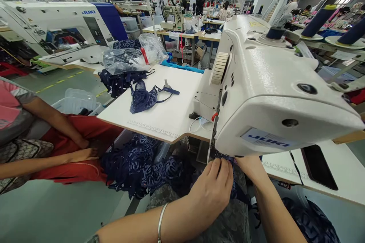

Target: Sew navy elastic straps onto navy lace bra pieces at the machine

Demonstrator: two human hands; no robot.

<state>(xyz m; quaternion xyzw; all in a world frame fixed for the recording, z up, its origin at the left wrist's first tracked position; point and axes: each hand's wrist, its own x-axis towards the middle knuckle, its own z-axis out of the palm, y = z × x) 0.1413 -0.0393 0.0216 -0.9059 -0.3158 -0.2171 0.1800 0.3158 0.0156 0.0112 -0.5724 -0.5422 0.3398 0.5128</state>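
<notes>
My left hand (212, 188) is closed, its fingers pinching a navy lace piece (238, 193) just under the head of the white Juki sewing machine (273, 95). My right hand (251, 167) reaches under the machine head beside it; its fingers are hidden by the machine and the fabric. A silver bangle sits on my left wrist. The needle area is out of sight beneath the machine head.
A finished navy lace garment (145, 98) lies on the white table (171, 117). A heap of navy lace pieces (142, 171) sits below the table edge. A co-worker's arms (57, 140) rest at left on red cloth. A black phone (318, 167) lies at right. Plastic bags (128, 59) sit farther back.
</notes>
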